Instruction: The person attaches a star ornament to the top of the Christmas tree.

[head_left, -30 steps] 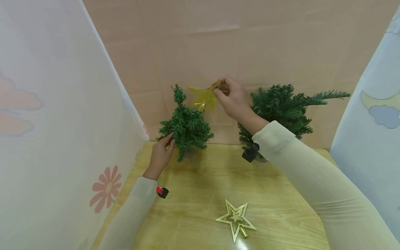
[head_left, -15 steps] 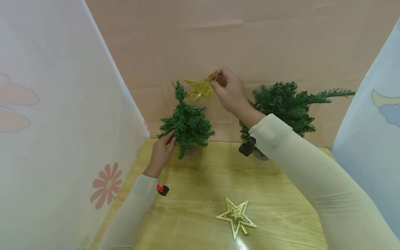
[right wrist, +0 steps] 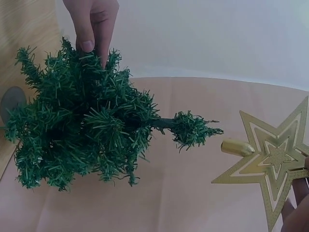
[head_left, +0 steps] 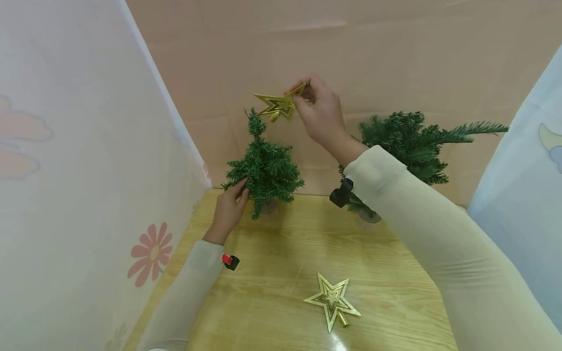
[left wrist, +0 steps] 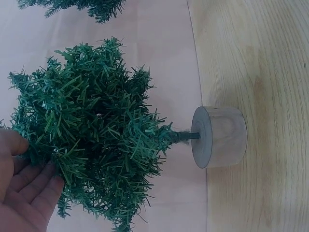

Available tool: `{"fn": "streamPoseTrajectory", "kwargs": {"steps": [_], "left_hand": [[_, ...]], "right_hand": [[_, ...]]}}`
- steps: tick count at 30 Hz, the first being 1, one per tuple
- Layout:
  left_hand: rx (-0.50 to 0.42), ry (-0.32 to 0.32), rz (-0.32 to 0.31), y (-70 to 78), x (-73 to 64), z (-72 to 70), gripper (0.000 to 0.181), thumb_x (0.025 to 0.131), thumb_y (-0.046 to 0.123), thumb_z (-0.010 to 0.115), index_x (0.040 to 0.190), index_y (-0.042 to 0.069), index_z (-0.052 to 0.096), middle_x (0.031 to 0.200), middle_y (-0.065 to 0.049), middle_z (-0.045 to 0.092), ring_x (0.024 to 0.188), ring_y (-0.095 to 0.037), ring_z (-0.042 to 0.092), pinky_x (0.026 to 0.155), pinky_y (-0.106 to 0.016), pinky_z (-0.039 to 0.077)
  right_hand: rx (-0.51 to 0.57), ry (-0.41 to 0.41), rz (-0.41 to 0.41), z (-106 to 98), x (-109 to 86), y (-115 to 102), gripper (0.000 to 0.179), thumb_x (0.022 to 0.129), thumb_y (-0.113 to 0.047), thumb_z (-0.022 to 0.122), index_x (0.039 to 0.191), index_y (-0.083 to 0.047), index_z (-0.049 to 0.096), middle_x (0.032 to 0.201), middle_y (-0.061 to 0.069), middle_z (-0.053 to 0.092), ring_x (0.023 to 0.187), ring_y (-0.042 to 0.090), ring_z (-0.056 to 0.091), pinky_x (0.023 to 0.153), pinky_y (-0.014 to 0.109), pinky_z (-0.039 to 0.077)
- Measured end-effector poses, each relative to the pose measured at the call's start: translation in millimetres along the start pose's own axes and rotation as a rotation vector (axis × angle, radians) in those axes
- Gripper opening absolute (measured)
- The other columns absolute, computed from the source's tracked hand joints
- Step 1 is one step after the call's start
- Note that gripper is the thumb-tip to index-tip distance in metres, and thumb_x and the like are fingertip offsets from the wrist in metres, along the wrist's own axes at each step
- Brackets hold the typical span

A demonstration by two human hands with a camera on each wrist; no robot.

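Gold star (right wrist: pixel 276 155) is pinched by right hand (head_left: pixel 322 112), just above small tree (head_left: pixel 265 173); tree is gripped by left hand (head_left: pixel 228 207); second star (head_left: pixel 331 298) is laid on counter (head_left: pixel 263 278).

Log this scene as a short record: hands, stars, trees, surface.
left hand: pinches the left tree at its side
right hand: holds the upper star by one point
upper star socket: near the treetop, not on it
lower star: lying on the table, untouched
left tree base: round
right tree: partly hidden behind the right arm
surface: wood-grain table
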State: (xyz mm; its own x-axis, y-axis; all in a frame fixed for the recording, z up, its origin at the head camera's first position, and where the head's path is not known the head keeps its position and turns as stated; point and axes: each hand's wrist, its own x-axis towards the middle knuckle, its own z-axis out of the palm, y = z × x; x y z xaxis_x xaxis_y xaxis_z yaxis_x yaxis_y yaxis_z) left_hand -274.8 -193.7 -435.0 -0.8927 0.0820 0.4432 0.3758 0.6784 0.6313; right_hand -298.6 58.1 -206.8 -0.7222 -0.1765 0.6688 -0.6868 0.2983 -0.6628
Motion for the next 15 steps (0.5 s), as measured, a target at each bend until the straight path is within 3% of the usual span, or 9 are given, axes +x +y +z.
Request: {"fn": "streamPoseTrajectory", "kwargs": {"steps": [2, 5, 8, 15], "left_hand": [[0.000, -0.001, -0.005, 0.5, 1.2, 0.7, 0.044, 0.103, 0.025, 0.052, 0.146, 0.016, 0.047, 0.124, -0.016, 0.062, 0.096, -0.027, 0.067, 0.064, -0.037, 0.051], [-0.004, -0.005, -0.013, 0.7, 2.3, 1.5, 0.044, 0.103, 0.025, 0.052, 0.146, 0.016, 0.047, 0.121, -0.015, 0.063, 0.081, -0.025, 0.067, 0.053, -0.035, 0.047], [-0.008, -0.007, -0.011, 0.3, 2.7, 2.2, 0.044, 0.104, 0.026, 0.051, 0.146, 0.015, 0.047, 0.119, -0.016, 0.064, 0.074, -0.024, 0.065, 0.050, -0.034, 0.045], [0.001, 0.004, -0.021, -0.9, 2.3, 3.6, 0.044, 0.104, 0.027, 0.051, 0.145, 0.015, 0.048, 0.123, -0.015, 0.063, 0.097, -0.028, 0.067, 0.062, -0.036, 0.051]], "right_hand": [[0.008, 0.010, 0.008, 1.0, -1.6, -10.1, 0.011, 0.099, -0.006, 0.056, 0.109, -0.002, 0.059, 0.111, 0.009, 0.066, 0.106, 0.014, 0.062, 0.096, 0.024, 0.045], [0.033, 0.020, 0.036, 2.5, -3.4, -21.7, 0.011, 0.100, -0.004, 0.054, 0.109, -0.001, 0.058, 0.113, 0.011, 0.065, 0.107, 0.017, 0.061, 0.099, 0.024, 0.043], [0.052, 0.035, 0.051, 4.1, -3.1, -26.3, 0.011, 0.100, -0.004, 0.053, 0.109, 0.000, 0.058, 0.114, 0.011, 0.064, 0.108, 0.018, 0.061, 0.099, 0.025, 0.043], [0.071, 0.055, 0.040, 13.1, 10.4, -2.3, 0.009, 0.100, -0.007, 0.056, 0.107, -0.003, 0.059, 0.112, 0.005, 0.065, 0.106, 0.014, 0.062, 0.095, 0.025, 0.046]]}}
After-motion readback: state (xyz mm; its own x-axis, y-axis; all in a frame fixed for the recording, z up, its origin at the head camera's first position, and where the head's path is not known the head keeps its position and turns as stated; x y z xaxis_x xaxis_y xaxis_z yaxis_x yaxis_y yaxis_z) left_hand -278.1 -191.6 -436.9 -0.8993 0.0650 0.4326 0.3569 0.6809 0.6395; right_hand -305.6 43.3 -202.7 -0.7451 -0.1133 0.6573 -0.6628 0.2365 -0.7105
